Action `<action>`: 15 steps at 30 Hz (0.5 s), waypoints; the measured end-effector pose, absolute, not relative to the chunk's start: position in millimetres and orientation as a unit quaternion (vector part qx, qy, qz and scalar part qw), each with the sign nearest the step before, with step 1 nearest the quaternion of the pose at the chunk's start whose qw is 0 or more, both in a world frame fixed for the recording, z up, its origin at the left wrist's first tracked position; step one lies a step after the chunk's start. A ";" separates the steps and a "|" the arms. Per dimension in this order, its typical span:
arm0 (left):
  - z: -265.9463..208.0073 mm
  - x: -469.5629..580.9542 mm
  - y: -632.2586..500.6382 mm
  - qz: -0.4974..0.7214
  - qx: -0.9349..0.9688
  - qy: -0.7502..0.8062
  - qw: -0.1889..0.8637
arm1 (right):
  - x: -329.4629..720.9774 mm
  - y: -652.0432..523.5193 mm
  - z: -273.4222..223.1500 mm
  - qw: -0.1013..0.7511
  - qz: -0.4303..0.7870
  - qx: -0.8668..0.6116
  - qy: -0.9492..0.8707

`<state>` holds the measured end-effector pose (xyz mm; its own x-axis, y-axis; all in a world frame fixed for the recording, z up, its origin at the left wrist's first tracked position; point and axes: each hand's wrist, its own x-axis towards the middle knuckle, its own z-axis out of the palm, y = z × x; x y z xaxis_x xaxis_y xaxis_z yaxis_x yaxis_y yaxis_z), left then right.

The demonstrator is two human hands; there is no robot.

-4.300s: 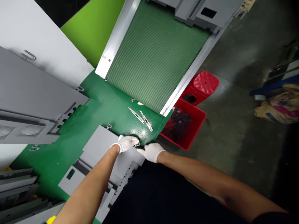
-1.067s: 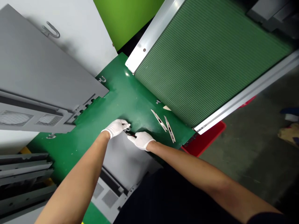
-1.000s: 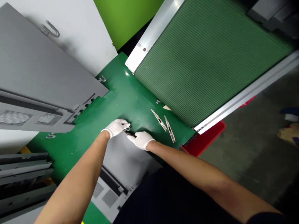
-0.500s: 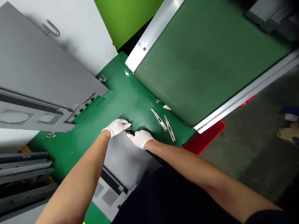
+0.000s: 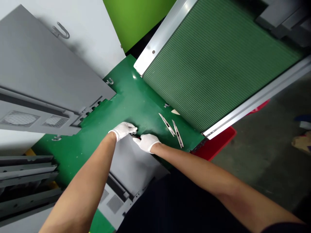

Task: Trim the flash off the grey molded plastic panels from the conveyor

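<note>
White gloves cover both of my hands. My left hand (image 5: 123, 130) is closed in a pinch at the far corner of a grey sheet-metal panel (image 5: 130, 161); a small greyish piece at its fingertips is too small to name. Close beside it, my right hand (image 5: 147, 143) grips small pliers (image 5: 135, 137) with dark jaws and a bit of red handle showing. The jaws point at the left fingertips; whether they touch the piece is unclear. The panel lies on the green work surface (image 5: 138, 103), partly under my forearms and body.
Two utility knives (image 5: 167, 124) (image 5: 178, 134) lie right of my hands. Beyond them rises a ribbed green conveyor belt (image 5: 218, 64) with a metal frame. Grey vented panels (image 5: 55, 71) with hooks (image 5: 61, 30) stand left, stacked panels (image 5: 26, 168) below. A red bin (image 5: 218, 144) sits right.
The whole view has shifted slightly to the right. Both hands keep nearly the same place and grip at the panel's corner.
</note>
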<state>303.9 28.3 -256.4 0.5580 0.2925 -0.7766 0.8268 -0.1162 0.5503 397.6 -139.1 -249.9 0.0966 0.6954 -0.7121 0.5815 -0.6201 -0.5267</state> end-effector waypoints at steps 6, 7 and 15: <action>-262.5 304.9 27.7 -0.247 0.701 0.416 0.525 | 387.9 -137.6 -257.6 0.043 0.469 -0.750 -0.465; -262.8 305.5 28.1 -0.233 0.693 0.431 0.529 | 389.2 -137.3 -258.7 0.041 0.467 -0.746 -0.473; -251.9 304.9 27.8 -0.079 0.623 0.517 0.582 | 419.4 -143.2 -257.0 0.045 0.512 -0.743 -0.429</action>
<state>304.9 27.8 -251.9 0.4526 0.5522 -0.7002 0.7364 0.2114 0.6427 419.4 -143.2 -257.0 0.1081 0.6838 -0.7217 0.5916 -0.6277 -0.5061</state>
